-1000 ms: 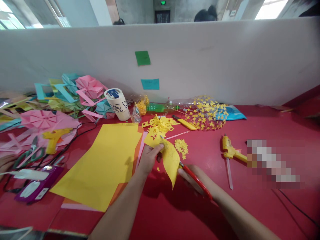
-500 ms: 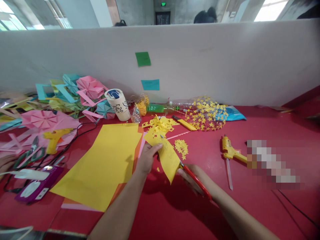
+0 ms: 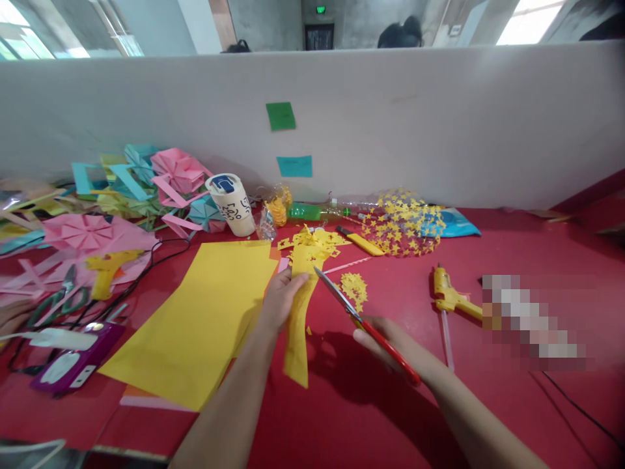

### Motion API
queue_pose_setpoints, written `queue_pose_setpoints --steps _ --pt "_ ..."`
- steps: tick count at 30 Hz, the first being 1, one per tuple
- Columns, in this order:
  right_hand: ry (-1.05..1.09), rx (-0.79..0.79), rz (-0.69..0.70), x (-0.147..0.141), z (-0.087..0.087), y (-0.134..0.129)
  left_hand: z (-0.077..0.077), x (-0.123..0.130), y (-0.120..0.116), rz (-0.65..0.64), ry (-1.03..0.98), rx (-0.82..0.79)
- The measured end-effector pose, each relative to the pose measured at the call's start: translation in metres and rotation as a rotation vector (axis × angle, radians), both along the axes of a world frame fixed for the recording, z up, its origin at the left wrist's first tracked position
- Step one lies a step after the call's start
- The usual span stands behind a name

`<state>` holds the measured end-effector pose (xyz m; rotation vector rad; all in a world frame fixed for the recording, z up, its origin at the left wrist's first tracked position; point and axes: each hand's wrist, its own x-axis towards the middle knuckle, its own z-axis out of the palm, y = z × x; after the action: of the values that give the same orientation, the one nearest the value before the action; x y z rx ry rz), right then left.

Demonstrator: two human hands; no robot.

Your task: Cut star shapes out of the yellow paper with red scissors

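A strip of yellow paper (image 3: 299,326) hangs from my left hand (image 3: 282,301), pinched between thumb and fingers near its upper part. My right hand (image 3: 390,342) is closed on red-handled scissors (image 3: 368,329), whose blades point up and left, beside the strip's right edge. The blades look closed and apart from the paper. Just beyond lies a heap of yellow paper scraps (image 3: 317,241). Small cut-out yellow stars (image 3: 354,290) form a little pile right of the blades. Large yellow sheets (image 3: 200,312) lie under and left of my left forearm.
A yellow utility knife (image 3: 361,241), green bottle (image 3: 312,212) and star-covered clear bag (image 3: 405,225) lie by the partition. One glue gun (image 3: 446,293) is at right, another (image 3: 107,270) at left near a purple power strip (image 3: 78,358). Another person's hand (image 3: 14,319) shows at far left.
My left hand has moved slightly left and down, and the paper has turned to hang more upright. The scissors have come away from its edge, with the blades now showing fully.
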<state>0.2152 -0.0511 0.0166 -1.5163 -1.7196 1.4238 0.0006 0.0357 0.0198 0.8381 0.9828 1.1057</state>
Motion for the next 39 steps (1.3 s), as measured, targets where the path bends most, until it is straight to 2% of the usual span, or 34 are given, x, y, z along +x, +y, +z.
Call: queue_pose_setpoints --steps 6,12,21,32,39 --pt "-0.039 -0.029 0.022 0.002 0.001 -0.001 -0.001 -0.005 0.003 0.020 0.028 0.035" --pt "-0.031 -0.054 0.021 0.002 -0.003 -0.002 -0.001 -0.005 0.002 -0.044 0.057 0.002" --pt "-0.022 -0.070 0.035 0.005 0.001 -0.001 -0.005 -0.005 0.003 -0.139 0.091 -0.055" --pt "0.026 -0.131 0.056 0.007 0.004 -0.002 -0.003 -0.011 0.006 -0.167 0.143 -0.066" --pt "0.051 -0.168 0.010 0.005 0.006 0.001 -0.001 -0.016 0.006 -0.208 0.177 -0.057"
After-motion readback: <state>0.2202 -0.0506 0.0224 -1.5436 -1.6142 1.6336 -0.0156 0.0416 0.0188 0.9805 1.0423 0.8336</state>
